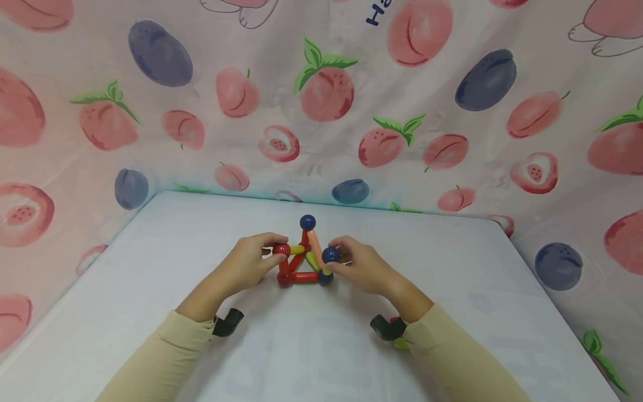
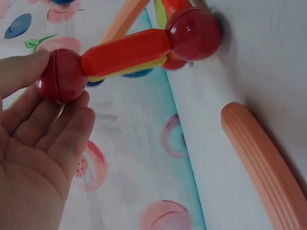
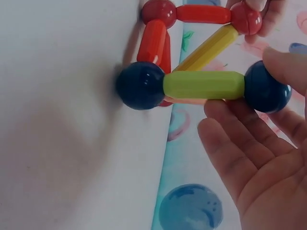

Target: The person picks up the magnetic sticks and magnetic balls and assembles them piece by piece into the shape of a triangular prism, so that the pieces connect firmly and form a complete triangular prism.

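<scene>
Frame [image 1: 297, 262], one, of balls and rods: stands on the table [image 1: 311, 340] between the two hands, ahead of the wrists. Upper red ball [image 1: 281, 250] at its left, upper blue ball [image 1: 331, 255] at its right: apart, at much the same height, no rod seen joining them; the line from one to the other runs left to right, roughly parallel to the red base rod [image 1: 305, 277] below. Rear blue ball [image 1: 307, 222]: beyond and between the two, touched by neither hand. Left hand [image 1: 251, 259]: nearer the red ball, on its outer side; thumb and fingers part-closed, pinching that ball atop its red post [image 2: 125, 49]. Right hand [image 1: 364, 265]: nearer the blue ball, on its outer side; pinches it between thumb and fingers at the end of the lime rod [image 3: 204, 85]; remaining fingers lie just below that rod, contact uncertain. Yellow rod [image 3: 206, 50]: slants away from the upper red ball. Orange rod [image 2: 261, 163], loose: lies on the table, long axis slanting, touching neither hand in the left wrist view.
</scene>
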Action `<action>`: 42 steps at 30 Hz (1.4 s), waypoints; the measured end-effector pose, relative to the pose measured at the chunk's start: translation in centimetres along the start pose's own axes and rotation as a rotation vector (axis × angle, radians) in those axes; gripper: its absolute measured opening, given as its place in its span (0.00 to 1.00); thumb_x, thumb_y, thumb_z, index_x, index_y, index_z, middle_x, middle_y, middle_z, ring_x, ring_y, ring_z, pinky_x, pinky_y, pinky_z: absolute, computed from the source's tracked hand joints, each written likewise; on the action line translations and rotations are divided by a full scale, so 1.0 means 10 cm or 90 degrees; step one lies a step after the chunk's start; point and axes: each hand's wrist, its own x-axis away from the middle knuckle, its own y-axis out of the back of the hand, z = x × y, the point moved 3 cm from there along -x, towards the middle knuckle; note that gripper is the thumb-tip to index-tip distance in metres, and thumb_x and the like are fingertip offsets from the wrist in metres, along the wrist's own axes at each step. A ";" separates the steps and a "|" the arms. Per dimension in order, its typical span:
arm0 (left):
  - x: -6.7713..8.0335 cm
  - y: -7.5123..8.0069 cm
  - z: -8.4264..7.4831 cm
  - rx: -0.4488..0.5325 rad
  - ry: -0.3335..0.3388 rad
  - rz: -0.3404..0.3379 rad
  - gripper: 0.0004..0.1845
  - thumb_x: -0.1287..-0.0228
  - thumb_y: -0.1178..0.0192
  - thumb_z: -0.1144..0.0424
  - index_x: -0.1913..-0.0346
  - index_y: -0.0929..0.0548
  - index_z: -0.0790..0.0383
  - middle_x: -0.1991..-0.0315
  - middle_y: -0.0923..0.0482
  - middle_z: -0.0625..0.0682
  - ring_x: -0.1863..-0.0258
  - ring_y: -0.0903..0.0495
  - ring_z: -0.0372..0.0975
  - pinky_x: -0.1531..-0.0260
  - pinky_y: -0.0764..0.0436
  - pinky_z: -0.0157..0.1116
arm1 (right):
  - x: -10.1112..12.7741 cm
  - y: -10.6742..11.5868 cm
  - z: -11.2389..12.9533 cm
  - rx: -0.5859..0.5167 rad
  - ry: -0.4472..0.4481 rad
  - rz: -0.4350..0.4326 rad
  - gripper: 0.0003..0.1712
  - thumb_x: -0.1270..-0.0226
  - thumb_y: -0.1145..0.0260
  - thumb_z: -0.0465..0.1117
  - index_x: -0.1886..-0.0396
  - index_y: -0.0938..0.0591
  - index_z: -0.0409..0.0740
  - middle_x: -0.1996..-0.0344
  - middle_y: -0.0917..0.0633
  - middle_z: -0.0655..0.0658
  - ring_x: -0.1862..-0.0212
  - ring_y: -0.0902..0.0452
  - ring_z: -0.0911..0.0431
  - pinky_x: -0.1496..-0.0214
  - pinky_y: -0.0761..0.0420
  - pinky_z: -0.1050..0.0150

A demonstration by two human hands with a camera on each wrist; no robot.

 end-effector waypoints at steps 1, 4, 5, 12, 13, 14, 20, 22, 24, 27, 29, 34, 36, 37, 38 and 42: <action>0.00 0.00 0.01 0.004 0.010 0.005 0.20 0.31 0.36 0.65 0.38 0.20 0.63 0.46 0.18 0.54 0.46 0.20 0.50 0.49 0.19 0.46 | 0.01 0.00 0.01 0.002 -0.001 0.006 0.25 0.32 0.29 0.43 0.39 0.25 0.43 0.57 0.17 0.49 0.50 0.20 0.53 0.48 0.18 0.58; 0.00 0.02 0.02 0.012 0.044 0.018 0.21 0.31 0.37 0.65 0.36 0.21 0.59 0.43 0.20 0.55 0.43 0.22 0.53 0.55 0.16 0.44 | 0.04 -0.01 0.04 0.008 -0.002 0.025 0.24 0.34 0.28 0.44 0.42 0.24 0.46 0.59 0.17 0.51 0.53 0.21 0.55 0.51 0.17 0.60; 0.00 0.02 0.02 0.011 0.052 0.020 0.21 0.30 0.38 0.65 0.36 0.21 0.58 0.42 0.20 0.55 0.43 0.23 0.54 0.57 0.15 0.44 | 0.04 -0.01 0.05 0.010 -0.001 0.030 0.23 0.34 0.28 0.44 0.42 0.24 0.47 0.59 0.17 0.52 0.54 0.21 0.55 0.52 0.17 0.60; -0.03 0.04 0.02 -0.012 -0.002 -0.006 0.20 0.32 0.36 0.67 0.38 0.19 0.62 0.39 0.22 0.57 0.42 0.23 0.51 0.47 0.20 0.48 | 0.04 -0.03 0.08 0.014 -0.007 0.030 0.25 0.31 0.30 0.45 0.38 0.24 0.48 0.55 0.17 0.50 0.53 0.19 0.55 0.52 0.17 0.59; -0.04 0.04 0.02 -0.013 -0.012 -0.010 0.19 0.32 0.36 0.67 0.39 0.19 0.63 0.39 0.22 0.57 0.42 0.23 0.51 0.45 0.21 0.48 | 0.03 -0.04 0.08 0.012 -0.009 0.028 0.25 0.31 0.30 0.45 0.36 0.24 0.48 0.54 0.17 0.49 0.52 0.19 0.55 0.52 0.16 0.59; -0.04 0.04 0.02 -0.011 -0.016 -0.011 0.19 0.32 0.36 0.68 0.39 0.19 0.64 0.40 0.22 0.57 0.42 0.23 0.50 0.45 0.21 0.48 | 0.03 -0.04 0.07 0.011 -0.009 0.027 0.26 0.31 0.31 0.45 0.35 0.25 0.48 0.53 0.17 0.48 0.52 0.18 0.54 0.52 0.16 0.58; -0.02 0.01 0.04 0.010 0.015 -0.002 0.20 0.31 0.37 0.66 0.37 0.20 0.61 0.40 0.22 0.56 0.45 0.20 0.52 0.50 0.18 0.47 | 0.02 -0.04 0.05 0.009 0.008 0.022 0.27 0.30 0.32 0.44 0.34 0.25 0.45 0.51 0.16 0.46 0.52 0.17 0.53 0.53 0.16 0.58; -0.01 0.01 0.04 0.014 0.027 -0.003 0.20 0.30 0.37 0.66 0.37 0.20 0.60 0.40 0.22 0.56 0.45 0.20 0.53 0.53 0.17 0.46 | 0.03 -0.04 0.05 0.012 0.013 0.020 0.27 0.30 0.31 0.44 0.34 0.25 0.45 0.51 0.16 0.46 0.52 0.18 0.53 0.52 0.16 0.58; 0.00 0.00 0.04 0.018 0.031 -0.004 0.20 0.31 0.36 0.65 0.37 0.20 0.59 0.40 0.22 0.56 0.46 0.21 0.54 0.55 0.16 0.45 | 0.03 -0.05 0.06 0.014 0.014 0.017 0.27 0.30 0.31 0.44 0.34 0.25 0.45 0.51 0.16 0.46 0.51 0.18 0.52 0.52 0.16 0.58; 0.01 -0.01 0.04 0.017 0.029 -0.008 0.21 0.31 0.36 0.65 0.37 0.20 0.60 0.41 0.21 0.56 0.46 0.20 0.54 0.55 0.16 0.46 | 0.03 -0.05 0.05 0.019 0.008 0.012 0.27 0.31 0.31 0.44 0.35 0.25 0.46 0.51 0.16 0.47 0.49 0.19 0.52 0.52 0.16 0.58; 0.00 -0.01 0.03 0.012 0.022 -0.010 0.21 0.30 0.36 0.65 0.37 0.20 0.61 0.41 0.21 0.57 0.46 0.20 0.54 0.52 0.17 0.47 | 0.03 -0.05 0.05 0.021 0.003 0.009 0.26 0.31 0.31 0.44 0.35 0.25 0.47 0.51 0.16 0.47 0.48 0.19 0.52 0.52 0.16 0.57; 0.00 -0.01 0.03 -0.004 0.015 -0.013 0.20 0.30 0.37 0.64 0.37 0.20 0.61 0.41 0.21 0.56 0.45 0.21 0.54 0.47 0.20 0.49 | 0.03 -0.06 0.05 0.024 -0.003 0.006 0.26 0.31 0.31 0.44 0.35 0.25 0.48 0.51 0.16 0.47 0.48 0.19 0.52 0.52 0.16 0.57; 0.00 -0.01 0.03 -0.007 0.023 -0.011 0.22 0.30 0.37 0.64 0.35 0.22 0.60 0.40 0.22 0.57 0.44 0.22 0.55 0.50 0.19 0.48 | 0.03 -0.06 0.05 0.024 -0.003 0.006 0.26 0.31 0.31 0.44 0.35 0.25 0.48 0.51 0.16 0.47 0.48 0.19 0.51 0.52 0.16 0.57; 0.01 -0.01 0.04 -0.008 0.028 -0.011 0.24 0.30 0.36 0.63 0.33 0.23 0.60 0.39 0.22 0.58 0.43 0.22 0.57 0.50 0.18 0.48 | 0.03 -0.06 0.05 0.025 -0.003 0.006 0.26 0.31 0.31 0.44 0.35 0.25 0.48 0.51 0.16 0.47 0.48 0.19 0.51 0.52 0.16 0.57; 0.02 0.00 0.04 -0.007 0.035 -0.011 0.25 0.30 0.36 0.62 0.32 0.25 0.60 0.38 0.23 0.58 0.42 0.23 0.58 0.51 0.18 0.48 | 0.03 -0.06 0.05 0.025 -0.002 0.006 0.26 0.31 0.31 0.44 0.35 0.25 0.48 0.51 0.16 0.47 0.48 0.19 0.51 0.52 0.16 0.56; 0.09 0.08 0.08 -0.011 0.051 -0.012 0.30 0.32 0.35 0.59 0.29 0.29 0.59 0.35 0.26 0.60 0.41 0.24 0.60 0.51 0.18 0.49 | 0.04 -0.06 0.04 0.024 -0.001 0.006 0.27 0.31 0.31 0.44 0.35 0.25 0.47 0.52 0.16 0.47 0.49 0.19 0.52 0.52 0.16 0.57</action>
